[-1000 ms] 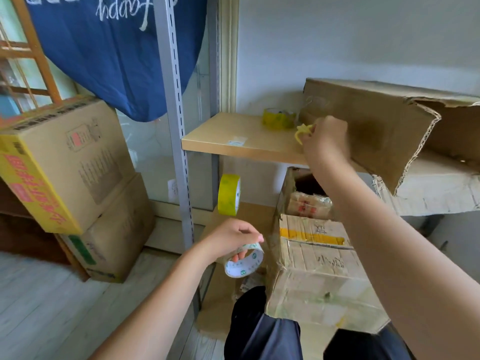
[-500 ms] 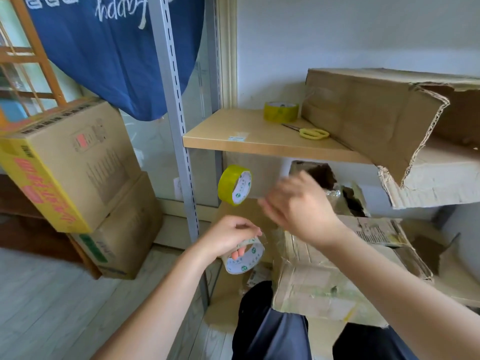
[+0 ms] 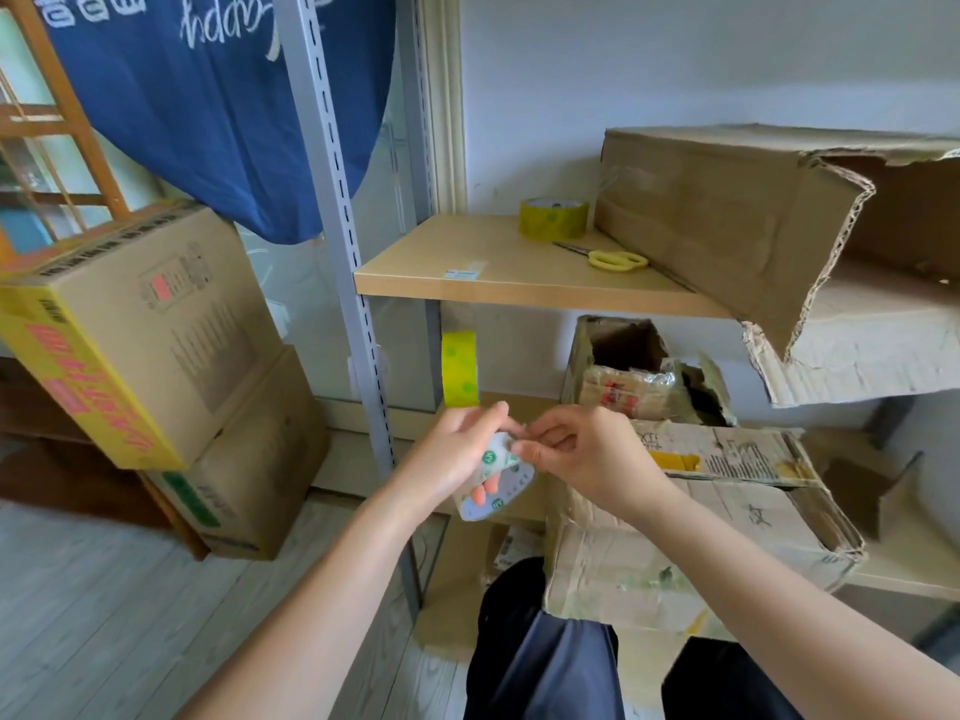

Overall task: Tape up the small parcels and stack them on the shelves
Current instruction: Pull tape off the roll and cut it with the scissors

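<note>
My left hand (image 3: 457, 454) grips a roll of clear tape (image 3: 493, 483) with a white printed core, held in front of the lower shelf. My right hand (image 3: 576, 452) has its fingertips pinched at the roll's upper edge, on the tape end. A worn cardboard parcel (image 3: 691, 543) with loose flaps rests against my knees on the lower shelf, right of my hands. Behind it stands an open box (image 3: 623, 356) with wrapped packets inside. A yellow tape roll (image 3: 460, 368) hangs just above my left hand, below the upper shelf.
The upper wooden shelf (image 3: 467, 283) carries another yellow tape roll (image 3: 553, 219), yellow-handled scissors (image 3: 613, 258) and a large torn carton (image 3: 753, 226). A grey slotted upright (image 3: 337, 210) stands left of the shelf. Two stacked cartons (image 3: 145, 324) sit on the floor at left.
My right hand left the scissors lying on the upper shelf and came down to the clear tape roll in my left hand, now pinching at it. The view has tilted slightly.
</note>
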Motion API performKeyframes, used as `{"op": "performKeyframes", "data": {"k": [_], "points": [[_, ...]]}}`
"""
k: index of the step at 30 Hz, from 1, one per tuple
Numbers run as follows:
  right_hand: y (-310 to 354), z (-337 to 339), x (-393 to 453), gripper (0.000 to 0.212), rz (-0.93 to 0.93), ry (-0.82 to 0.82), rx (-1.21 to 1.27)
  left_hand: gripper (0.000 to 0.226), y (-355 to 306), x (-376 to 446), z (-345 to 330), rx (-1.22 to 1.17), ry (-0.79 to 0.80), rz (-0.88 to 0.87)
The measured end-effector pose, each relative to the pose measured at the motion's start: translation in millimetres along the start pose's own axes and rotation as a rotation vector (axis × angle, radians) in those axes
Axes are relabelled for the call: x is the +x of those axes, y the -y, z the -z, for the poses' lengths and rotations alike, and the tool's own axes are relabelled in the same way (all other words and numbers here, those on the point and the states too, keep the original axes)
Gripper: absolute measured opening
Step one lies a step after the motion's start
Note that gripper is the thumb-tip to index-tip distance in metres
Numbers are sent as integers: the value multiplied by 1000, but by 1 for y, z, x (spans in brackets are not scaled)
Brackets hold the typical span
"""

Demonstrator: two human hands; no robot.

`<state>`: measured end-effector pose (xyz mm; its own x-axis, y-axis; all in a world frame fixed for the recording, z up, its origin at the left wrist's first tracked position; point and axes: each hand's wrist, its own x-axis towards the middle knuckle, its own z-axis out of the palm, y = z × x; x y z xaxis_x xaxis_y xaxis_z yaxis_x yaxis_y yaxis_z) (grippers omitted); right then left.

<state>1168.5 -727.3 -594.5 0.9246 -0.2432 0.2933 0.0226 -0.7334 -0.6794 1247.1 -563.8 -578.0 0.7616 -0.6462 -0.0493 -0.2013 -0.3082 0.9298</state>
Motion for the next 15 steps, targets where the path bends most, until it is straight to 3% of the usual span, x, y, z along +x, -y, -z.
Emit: {"op": "performKeyframes", "data": {"k": [5,11,13,15], "points": [[2,17,-7,7,-119,-250,41,25,-28,6,-14,116,118,-109],[-19,63,-32,8,-263,-374,74,64,-69,21,-47,260,310,-147],[-29,84,-44,7,-356,-387,234,61,-82,30,-61,413,364,-207],[-45,109,-58,10,-440,-453,325,49,-90,40,-72,623,310,-283]]}}
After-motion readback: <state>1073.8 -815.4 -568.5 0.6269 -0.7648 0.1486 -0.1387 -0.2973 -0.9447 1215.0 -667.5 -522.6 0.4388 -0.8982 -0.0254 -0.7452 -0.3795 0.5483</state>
